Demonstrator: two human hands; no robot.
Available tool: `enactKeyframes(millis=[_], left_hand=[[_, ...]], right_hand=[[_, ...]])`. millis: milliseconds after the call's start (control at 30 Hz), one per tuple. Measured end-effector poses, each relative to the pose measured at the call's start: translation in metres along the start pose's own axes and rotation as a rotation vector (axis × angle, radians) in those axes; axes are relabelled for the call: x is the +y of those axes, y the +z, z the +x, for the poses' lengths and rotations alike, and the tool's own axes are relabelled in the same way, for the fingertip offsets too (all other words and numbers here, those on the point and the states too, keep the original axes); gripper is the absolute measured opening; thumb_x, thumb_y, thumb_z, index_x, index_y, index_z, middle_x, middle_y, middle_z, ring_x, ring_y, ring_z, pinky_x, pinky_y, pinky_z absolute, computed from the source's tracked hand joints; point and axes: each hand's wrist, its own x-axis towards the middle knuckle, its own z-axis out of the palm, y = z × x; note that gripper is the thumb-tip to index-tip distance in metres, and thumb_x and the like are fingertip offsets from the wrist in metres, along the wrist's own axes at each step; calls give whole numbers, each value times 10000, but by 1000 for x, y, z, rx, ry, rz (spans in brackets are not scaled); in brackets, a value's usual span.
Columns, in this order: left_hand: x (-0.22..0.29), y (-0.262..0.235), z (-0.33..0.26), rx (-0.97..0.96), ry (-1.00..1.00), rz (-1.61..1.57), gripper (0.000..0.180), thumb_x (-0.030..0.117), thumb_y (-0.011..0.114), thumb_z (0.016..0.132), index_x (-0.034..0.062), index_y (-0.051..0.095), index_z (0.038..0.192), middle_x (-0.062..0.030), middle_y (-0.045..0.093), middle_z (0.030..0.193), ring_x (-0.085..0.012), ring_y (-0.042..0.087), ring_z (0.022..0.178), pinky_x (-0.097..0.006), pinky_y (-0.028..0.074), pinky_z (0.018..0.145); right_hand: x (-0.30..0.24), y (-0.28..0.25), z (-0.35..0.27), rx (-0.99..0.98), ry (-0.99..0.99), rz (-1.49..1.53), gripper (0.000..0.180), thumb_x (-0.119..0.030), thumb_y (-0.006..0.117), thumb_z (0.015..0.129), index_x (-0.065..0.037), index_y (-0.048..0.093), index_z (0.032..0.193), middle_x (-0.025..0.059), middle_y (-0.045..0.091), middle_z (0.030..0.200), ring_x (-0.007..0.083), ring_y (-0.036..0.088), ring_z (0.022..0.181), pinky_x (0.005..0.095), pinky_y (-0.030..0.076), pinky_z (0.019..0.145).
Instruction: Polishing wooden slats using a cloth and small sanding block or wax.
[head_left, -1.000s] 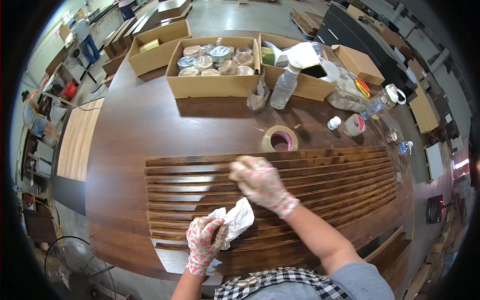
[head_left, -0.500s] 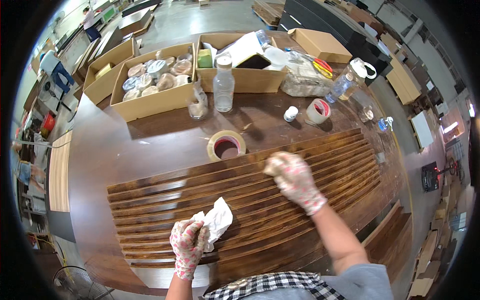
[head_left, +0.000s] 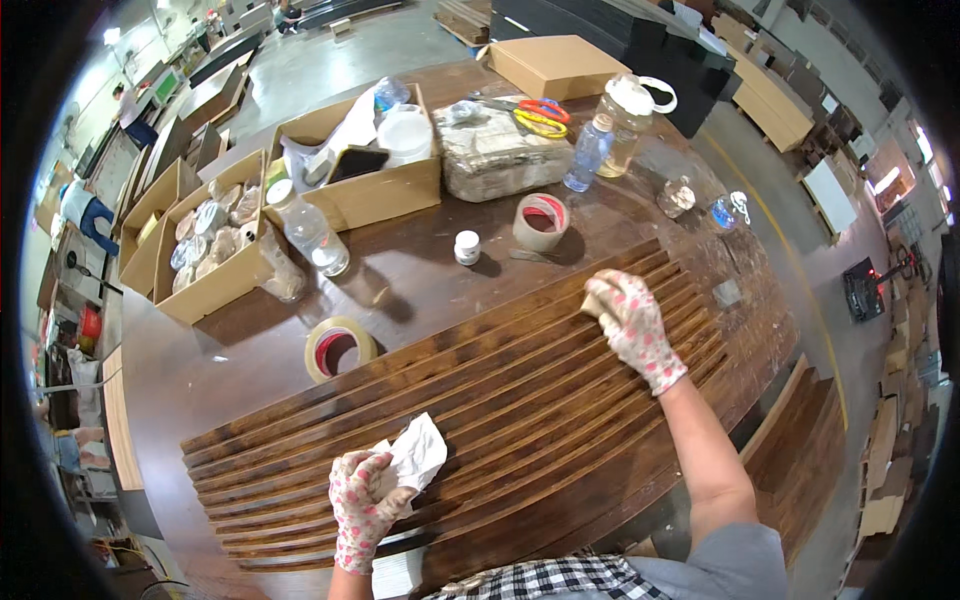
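A dark brown slatted wooden panel (head_left: 520, 400) with long parallel ridges lies across the table. My left hand (head_left: 362, 502), in a white glove with pink spots, is closed on a crumpled white paper sheet (head_left: 420, 456) over the panel's lower left part. Towards the panel's upper right, my right hand (head_left: 638, 330) wears a matching glove and grips a small beige pad (head_left: 595, 306) against the slats. The fingers partly cover the pad, so its exact material cannot be told.
Beyond the panel are a tape roll (head_left: 341, 350), another tape roll (head_left: 541, 221), a small white bottle (head_left: 467, 247) and a clear bottle (head_left: 310, 232). Cardboard boxes (head_left: 385, 195), a wrapped block (head_left: 500, 160) with scissors (head_left: 542, 117), and a large jug (head_left: 625, 125) stand farther back.
My right hand has moved right along the slats with the beige pad. The view has turned, shifting the table items leftward. My left hand still holds the paper.
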Motion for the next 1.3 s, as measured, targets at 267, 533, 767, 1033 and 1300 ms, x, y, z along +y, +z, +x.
enactKeyframes(millis=[267,533,767,1033,1300], left_hand=[[34,56,37,-102,29,7,236,32,791,641,67,680,847,-88,634,849,-280,604,811,-373,497,716],[68,84,85,-73,-28,-55,230,-65,751,694,32,657,880,-101,625,875,-251,638,799,-328,526,693],[89,120,137,-111,129,69,263,30,761,702,78,689,950,-92,627,866,-295,612,798,-384,491,699],[135,229,204,-316,341,96,192,173,724,773,99,712,949,-103,617,881,-314,595,860,-424,482,749],[242,365,274,-383,425,153,221,278,613,860,70,686,872,-168,626,894,-355,614,896,-458,499,791]], right_hand=[[-3,25,-2,-52,-173,275,268,0,554,767,-97,645,1000,123,634,1059,307,627,999,401,532,888],[95,-19,-9,-171,222,736,304,19,574,747,-68,671,1022,140,653,1079,310,618,1041,397,508,926],[183,-40,-24,-99,73,57,301,-37,604,793,-91,660,1084,113,621,1188,312,589,1084,415,477,973],[177,-73,-66,274,204,164,493,-15,680,785,-79,586,1264,124,583,1260,332,547,1166,428,465,983],[133,-83,-128,348,330,383,519,3,689,772,-86,572,1269,184,574,1272,350,579,1152,432,481,973]])
